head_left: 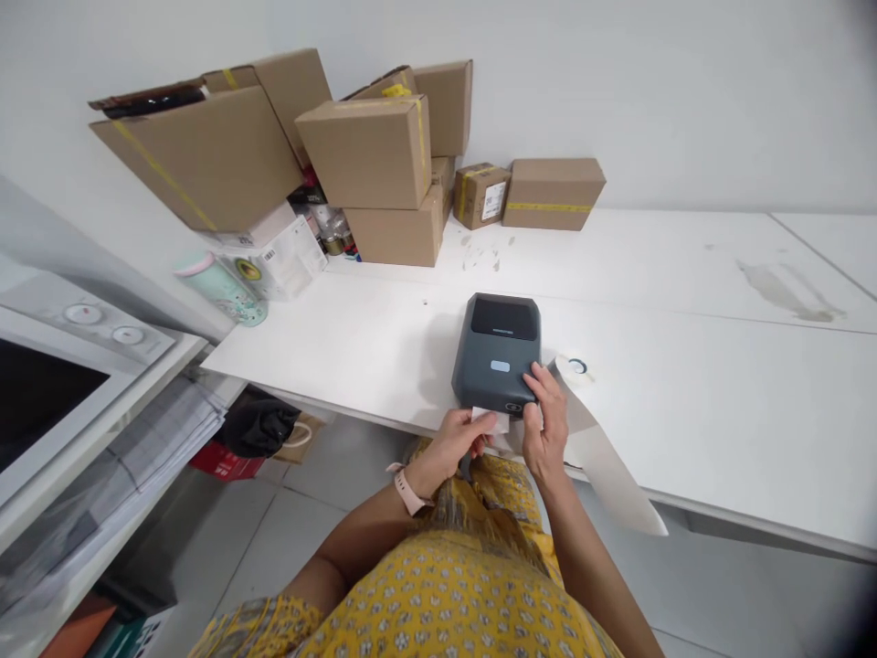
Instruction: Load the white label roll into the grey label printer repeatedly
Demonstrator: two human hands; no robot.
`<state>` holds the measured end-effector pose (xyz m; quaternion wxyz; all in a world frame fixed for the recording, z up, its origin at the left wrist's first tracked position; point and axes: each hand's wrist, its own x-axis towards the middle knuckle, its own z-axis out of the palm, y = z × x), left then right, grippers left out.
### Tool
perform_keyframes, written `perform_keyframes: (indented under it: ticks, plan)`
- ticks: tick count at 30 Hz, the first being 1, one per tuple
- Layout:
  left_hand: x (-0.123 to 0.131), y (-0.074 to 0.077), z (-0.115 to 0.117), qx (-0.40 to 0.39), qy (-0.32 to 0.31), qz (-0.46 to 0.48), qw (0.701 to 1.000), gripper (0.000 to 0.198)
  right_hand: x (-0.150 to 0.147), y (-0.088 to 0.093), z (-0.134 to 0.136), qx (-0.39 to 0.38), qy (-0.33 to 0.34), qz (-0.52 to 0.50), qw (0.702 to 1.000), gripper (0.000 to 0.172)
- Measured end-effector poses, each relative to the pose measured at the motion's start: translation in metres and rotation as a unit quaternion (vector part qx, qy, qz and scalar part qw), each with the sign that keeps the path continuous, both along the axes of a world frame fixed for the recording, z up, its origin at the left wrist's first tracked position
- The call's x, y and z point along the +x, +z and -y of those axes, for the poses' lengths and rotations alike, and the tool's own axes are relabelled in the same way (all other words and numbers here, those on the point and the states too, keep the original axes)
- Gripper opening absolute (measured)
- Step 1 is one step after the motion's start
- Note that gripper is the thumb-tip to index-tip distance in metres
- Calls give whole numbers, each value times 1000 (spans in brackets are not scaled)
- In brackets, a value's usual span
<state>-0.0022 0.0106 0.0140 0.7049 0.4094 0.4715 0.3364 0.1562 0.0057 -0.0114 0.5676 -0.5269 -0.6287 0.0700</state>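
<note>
A dark grey label printer (498,350) sits near the front edge of the white table (719,384). A white label (494,420) sticks out of its front slot. My left hand (460,440) pinches that label from below. My right hand (546,428) rests against the printer's front right corner, fingers curled on its edge. A long white strip of backing paper (603,452) lies to the right of my right hand and hangs over the table edge.
Several cardboard boxes (374,151) are stacked against the wall at the back left, with a white carton (278,256) and a pale green bottle (223,288) beside them. A white appliance (61,384) and stacked papers (164,425) stand at the left. Stains mark the far right tabletop.
</note>
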Motion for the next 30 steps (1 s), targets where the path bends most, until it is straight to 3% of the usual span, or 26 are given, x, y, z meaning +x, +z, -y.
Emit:
perform_keyframes:
  ticks: [4,7,11,15,17,20,23,27,30]
  plan:
    - [8,0,3,-2,25,29,999,53,3,0,0,9,4,8,1000,38]
    - [8,-10,2,4,29,21,999,54,2,2,-1,18,-8,16,1000,37]
    - [4,-25,-1,87,15,-97,991,56,-2,12,-8,43,-56,65,995,29]
    - [-7,-22,3,152,9,-177,972,55,-6,22,-18,31,-59,133,989,28]
    - [-14,-14,6,204,72,-204,955,53,-8,24,-22,21,-53,155,986,28]
    - [-20,-4,4,307,216,-206,904,40,-7,27,-25,16,-74,192,979,24]
    - [-17,0,-5,379,281,-170,865,30,-6,35,-29,12,-90,244,965,16]
    - [-8,0,-12,372,245,-147,883,43,-2,41,-34,-3,-68,265,962,13]
    - [-5,-2,-8,329,199,-134,913,48,1,32,-26,-42,-41,214,975,21]
